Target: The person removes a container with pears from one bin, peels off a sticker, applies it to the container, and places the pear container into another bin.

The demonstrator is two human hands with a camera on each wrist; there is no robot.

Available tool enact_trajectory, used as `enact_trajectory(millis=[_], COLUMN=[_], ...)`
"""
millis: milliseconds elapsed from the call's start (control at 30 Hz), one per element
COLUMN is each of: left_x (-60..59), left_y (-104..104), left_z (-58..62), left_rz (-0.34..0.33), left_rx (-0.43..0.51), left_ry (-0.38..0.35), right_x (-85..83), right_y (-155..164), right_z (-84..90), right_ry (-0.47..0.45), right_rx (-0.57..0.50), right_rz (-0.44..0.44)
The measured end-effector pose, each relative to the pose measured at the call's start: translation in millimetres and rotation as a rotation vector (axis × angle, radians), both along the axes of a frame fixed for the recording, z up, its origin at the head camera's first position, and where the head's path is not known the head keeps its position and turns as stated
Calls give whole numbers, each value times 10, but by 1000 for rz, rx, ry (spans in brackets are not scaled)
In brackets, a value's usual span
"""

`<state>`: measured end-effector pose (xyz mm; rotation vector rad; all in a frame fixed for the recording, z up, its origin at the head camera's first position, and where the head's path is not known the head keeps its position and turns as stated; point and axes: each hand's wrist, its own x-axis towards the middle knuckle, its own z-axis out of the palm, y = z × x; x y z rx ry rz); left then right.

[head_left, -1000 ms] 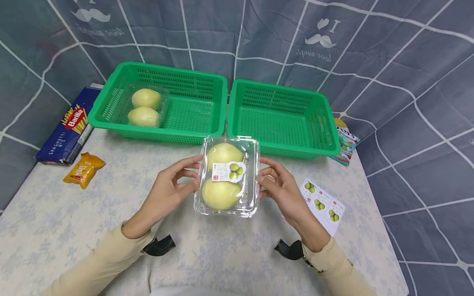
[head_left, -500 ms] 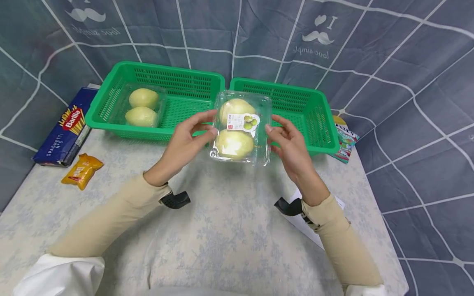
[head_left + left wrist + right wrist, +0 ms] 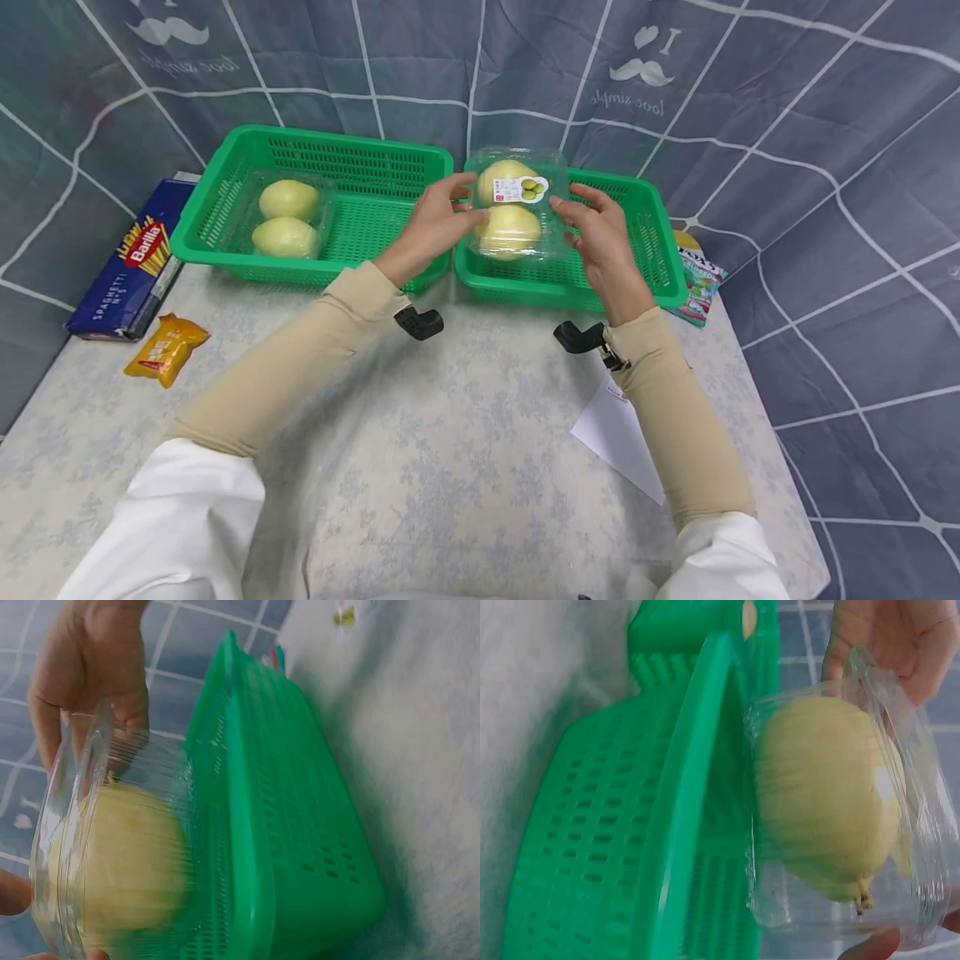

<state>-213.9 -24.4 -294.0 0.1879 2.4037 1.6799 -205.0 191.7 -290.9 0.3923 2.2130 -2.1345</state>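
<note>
A clear plastic clamshell box [image 3: 513, 204] with two pale yellow melon-like fruits inside is between my hands, over the left part of the right green basket [image 3: 517, 290]. A white label [image 3: 512, 191] with a picture of green fruits crosses its lid. My left hand [image 3: 435, 221] grips the box's left side, and my right hand [image 3: 602, 242] holds its right side. In the left wrist view, the fruit [image 3: 135, 859] shows through the box wall beside the basket rim [image 3: 247, 825]. From the right wrist, a short brown stem [image 3: 862, 894] is visible on a fruit.
The left green basket [image 3: 390, 267] holds another clear box with two pale fruits [image 3: 287, 237]. Further left are a blue spaghetti box [image 3: 127, 275] and an orange packet [image 3: 167, 348]. A label sheet [image 3: 618, 437] lies partly under my right forearm; a colourful snack bag [image 3: 701, 283] is beyond the right basket.
Both hands have carried the box of fruits forward and to the right, from in front of the baskets to over the right one. My right forearm now partly covers the label sheet.
</note>
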Motion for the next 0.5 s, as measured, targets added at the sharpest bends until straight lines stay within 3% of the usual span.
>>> enact_trajectory(millis=[167,333,500], left_x=[-176,-231,-269], left_y=[205,410,538], left_z=[-107,-256,-398], left_rz=[-14,-57,-50], left_rx=[-62,-50,-37], left_ry=[-57,-129,-178], right_x=[-167,-285,-379], right_y=[43,96,136], right_z=[-129,-256,-378], right_ry=[-86,-143,-188], right_rx=[53,84,178], right_rz=[-46,-59,-13])
